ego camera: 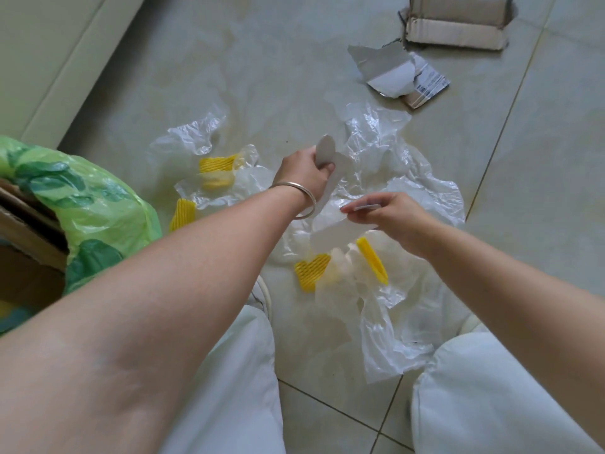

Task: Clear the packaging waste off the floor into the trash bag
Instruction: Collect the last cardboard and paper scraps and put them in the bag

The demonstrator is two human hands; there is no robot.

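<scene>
My left hand [304, 173], with a silver bangle on the wrist, is closed around grey-white paper scraps [325, 152] above the floor. My right hand [389, 214] pinches a flat white paper piece [340, 232] over a heap of clear plastic wrap [402, 158]. Several yellow ribbed foam pieces lie among the plastic: one [217, 163] left of my left hand, one [183, 213] near the bag, one [311, 268] and one [373, 263] under my right hand. The green trash bag [95, 204] stands open at the left with brown cardboard [26, 224] inside.
A torn brown cardboard box [458, 31] lies at the far right. Before it sits torn grey packaging with a label [397, 73]. More clear plastic [383, 339] rests by my knees in white trousers [242, 371]. A pale sofa edge [49, 60] runs along the left.
</scene>
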